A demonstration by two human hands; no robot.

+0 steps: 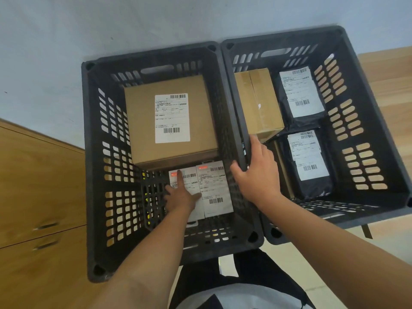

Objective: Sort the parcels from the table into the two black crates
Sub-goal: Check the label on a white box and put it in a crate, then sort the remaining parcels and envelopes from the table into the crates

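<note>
Two black crates stand side by side. The left crate holds a large cardboard box with a white label and two flat white-labelled parcels at its near end. My left hand is inside it, index finger stretched out and pressing on the left flat parcel. The right crate holds a smaller taped cardboard box and two black bags with labels, one at the back and one at the front. My right hand rests on the shared rims between the crates, thumb over the left side.
A wooden cabinet with drawers stands to the left of the crates. A wooden table surface shows to the right behind the right crate. A pale wall lies beyond.
</note>
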